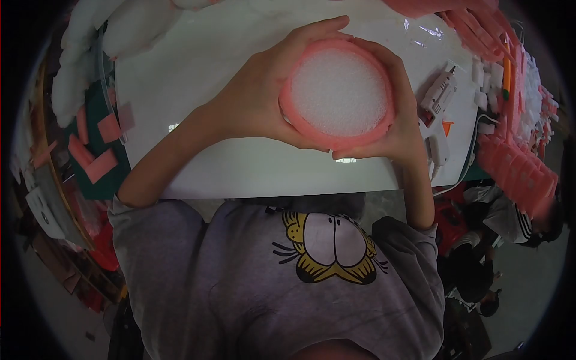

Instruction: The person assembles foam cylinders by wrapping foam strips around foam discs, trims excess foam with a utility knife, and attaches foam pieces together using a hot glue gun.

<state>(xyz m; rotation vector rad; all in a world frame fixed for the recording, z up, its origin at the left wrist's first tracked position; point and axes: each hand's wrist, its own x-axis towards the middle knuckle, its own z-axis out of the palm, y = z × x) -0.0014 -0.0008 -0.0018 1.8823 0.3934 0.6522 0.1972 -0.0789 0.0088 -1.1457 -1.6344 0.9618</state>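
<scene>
Over glossy white table (192, 66): pink-rimmed round white foam (340, 92), clamped between left-hand fingers (327, 25) and right-hand fingers (387, 57).
Pink rim (351, 141): could be buckled by overtight squeezing.

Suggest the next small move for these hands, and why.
I'd probably press the circular pink foam band gently and evenly inward: the left hand and right hand cup its opposite sides, and it rings the round white foam piece, so balanced pressure might seat it. The white plastic glue gun lies aside, so both hands seem free for this.
</scene>
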